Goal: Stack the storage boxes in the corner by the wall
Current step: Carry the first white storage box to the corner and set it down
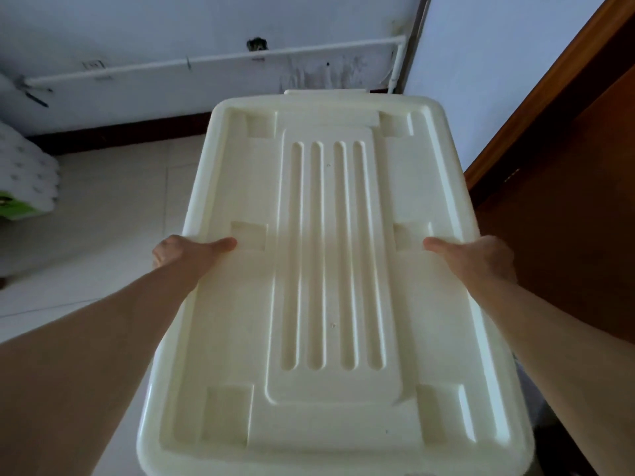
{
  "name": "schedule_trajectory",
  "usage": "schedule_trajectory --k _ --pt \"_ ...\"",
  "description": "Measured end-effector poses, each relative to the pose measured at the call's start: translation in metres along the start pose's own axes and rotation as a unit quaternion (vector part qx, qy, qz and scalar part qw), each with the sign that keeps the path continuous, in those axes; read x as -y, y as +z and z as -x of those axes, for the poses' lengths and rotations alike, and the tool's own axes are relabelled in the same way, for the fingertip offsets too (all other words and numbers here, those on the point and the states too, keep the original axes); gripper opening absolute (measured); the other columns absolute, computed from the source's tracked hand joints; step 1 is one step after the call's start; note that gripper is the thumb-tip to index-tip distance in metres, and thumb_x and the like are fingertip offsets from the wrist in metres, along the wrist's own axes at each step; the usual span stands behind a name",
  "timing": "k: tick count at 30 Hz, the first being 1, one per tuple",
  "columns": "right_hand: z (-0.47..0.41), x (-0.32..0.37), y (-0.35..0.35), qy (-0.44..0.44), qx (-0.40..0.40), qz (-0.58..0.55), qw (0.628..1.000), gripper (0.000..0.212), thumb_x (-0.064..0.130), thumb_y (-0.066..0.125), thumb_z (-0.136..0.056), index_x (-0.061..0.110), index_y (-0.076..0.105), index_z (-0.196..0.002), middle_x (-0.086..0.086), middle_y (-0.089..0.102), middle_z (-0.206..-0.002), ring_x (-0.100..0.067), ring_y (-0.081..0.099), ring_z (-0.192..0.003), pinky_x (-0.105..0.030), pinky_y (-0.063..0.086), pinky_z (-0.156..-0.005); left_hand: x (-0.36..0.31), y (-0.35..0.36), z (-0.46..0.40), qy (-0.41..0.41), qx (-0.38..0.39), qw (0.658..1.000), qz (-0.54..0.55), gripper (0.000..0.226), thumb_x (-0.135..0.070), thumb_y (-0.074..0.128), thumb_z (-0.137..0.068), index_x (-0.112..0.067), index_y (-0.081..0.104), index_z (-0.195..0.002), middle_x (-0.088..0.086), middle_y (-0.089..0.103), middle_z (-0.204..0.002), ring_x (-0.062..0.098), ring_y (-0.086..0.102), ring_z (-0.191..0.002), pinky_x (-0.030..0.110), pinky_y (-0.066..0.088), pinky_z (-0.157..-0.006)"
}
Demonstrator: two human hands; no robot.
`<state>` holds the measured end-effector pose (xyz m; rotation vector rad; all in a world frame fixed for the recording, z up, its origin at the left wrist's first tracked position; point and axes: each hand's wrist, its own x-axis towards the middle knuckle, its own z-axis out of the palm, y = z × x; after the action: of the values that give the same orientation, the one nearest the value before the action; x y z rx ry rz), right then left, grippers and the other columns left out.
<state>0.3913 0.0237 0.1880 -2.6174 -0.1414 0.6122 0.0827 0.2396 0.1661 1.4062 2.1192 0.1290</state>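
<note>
Two hands on one big storage box (330, 269), carried toward the wall corner!
Left hand (187, 254) and right hand (477, 259) clamp opposite long rims, thumbs on the lid between them. Rigid, smooth plastic, bulky, probably slippery: mid-side grips look right for balance.

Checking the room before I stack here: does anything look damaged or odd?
The wall has a rough dark hole above the white pipe, with grey stains near the corner. The box lid looks intact.

Cream plastic storage box (330, 269), ribbed lid on, long axis toward wall corner, off floor.
</note>
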Motion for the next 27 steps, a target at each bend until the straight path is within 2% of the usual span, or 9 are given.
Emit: schedule_trajectory --k 6,11,15,22,24,27 --pt "-0.039 0.063 -0.018 -0.017 0.008 -0.002 1.0 0.095 0.064 0.078 -0.047 0.002 0.058 -0.116 -0.016 0.063 -0.114 -0.035 0.063 -0.099 -0.045 0.054 -0.083 -0.069 -0.019 -0.028 0.006 -0.013 1.0 -0.009 0.109 -0.063 0.082 -0.048 0.003 0.048 -0.129 0.019 0.053 -0.126 0.035 0.051 -0.119 0.044 0.046 -0.099" --pt "-0.083 0.12 -0.024 -0.033 -0.003 -0.008 0.999 0.092 0.063 0.078 -0.049 0.0 0.059 -0.113 -0.016 0.064 -0.113 -0.035 0.064 -0.098 -0.039 0.054 -0.077 -0.133 -0.024 -0.061 0.018 -0.028 0.999 -0.03 0.113 -0.066 0.08 -0.048 0.003 0.047 -0.13 0.022 0.05 -0.129 0.036 0.049 -0.121 0.044 0.046 -0.099" --pt "-0.109 0.16 -0.025 -0.028 -0.017 -0.008 0.999 0.095 0.065 0.077 -0.048 -0.001 0.058 -0.114 -0.017 0.063 -0.114 -0.035 0.064 -0.099 -0.038 0.054 -0.077 -0.176 -0.027 -0.087 0.026 -0.027 0.999 -0.02 0.111 -0.067 0.08 -0.046 0.001 0.049 -0.129 0.02 0.051 -0.129 0.035 0.05 -0.12 0.043 0.048 -0.097" --pt "-0.138 0.234 -0.013 -0.005 -0.06 -0.027 0.998 0.089 0.061 0.078 -0.047 -0.002 0.06 -0.106 -0.017 0.064 -0.102 -0.033 0.064 -0.087 -0.028 0.04 -0.058 -0.252 -0.036 -0.153 0.067 -0.002 0.998 -0.02 0.103 -0.065 0.08 -0.05 -0.002 0.053 -0.126 0.017 0.056 -0.125 0.034 0.055 -0.116 0.038 0.049 -0.095" --pt "-0.146 0.254 -0.006 0.012 -0.072 -0.035 0.997 0.086 0.061 0.078 -0.047 -0.001 0.061 -0.104 -0.016 0.065 -0.101 -0.033 0.065 -0.087 -0.028 0.039 -0.057 -0.278 -0.037 -0.177 0.088 0.012 0.996 -0.03 0.098 -0.065 0.079 -0.051 -0.002 0.056 -0.123 0.016 0.06 -0.12 0.033 0.059 -0.11 0.036 0.051 -0.088" --pt "-0.154 0.28 0.008 0.047 -0.087 -0.044 0.994 0.082 0.059 0.077 -0.049 0.0 0.062 -0.104 -0.015 0.064 -0.102 -0.029 0.062 -0.081 -0.025 0.034 -0.05 -0.319 -0.042 -0.212 0.123 0.026 0.99 -0.06 0.09 -0.065 0.077 -0.053 -0.002 0.06 -0.114 0.014 0.064 -0.102 0.03 0.063 -0.093 0.032 0.048 -0.071"
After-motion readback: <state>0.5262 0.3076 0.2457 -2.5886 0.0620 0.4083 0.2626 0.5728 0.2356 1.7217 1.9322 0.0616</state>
